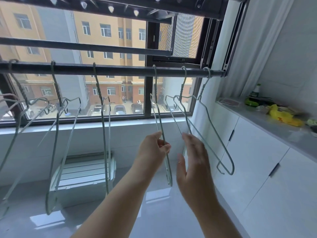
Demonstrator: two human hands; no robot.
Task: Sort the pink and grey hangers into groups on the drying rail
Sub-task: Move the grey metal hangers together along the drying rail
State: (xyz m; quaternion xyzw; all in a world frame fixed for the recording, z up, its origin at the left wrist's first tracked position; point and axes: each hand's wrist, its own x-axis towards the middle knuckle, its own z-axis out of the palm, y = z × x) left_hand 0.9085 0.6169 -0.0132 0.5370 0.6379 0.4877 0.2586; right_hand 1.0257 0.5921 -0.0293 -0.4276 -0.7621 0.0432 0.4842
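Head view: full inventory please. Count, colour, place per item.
drying rail: one, dark, across the window.
upper rail: one, dark, above it.
hangers: six hooks on the drying rail, grey wire; far-left one too dim for colour.
counter: one, grey top, right side, over white cabinets.
yellow bag: one, on the counter.
slatted rack: one, white, floor under the window.
left hand: one, pinches the fourth hanger from the left.
right hand: one, open, blurred, just right of it.
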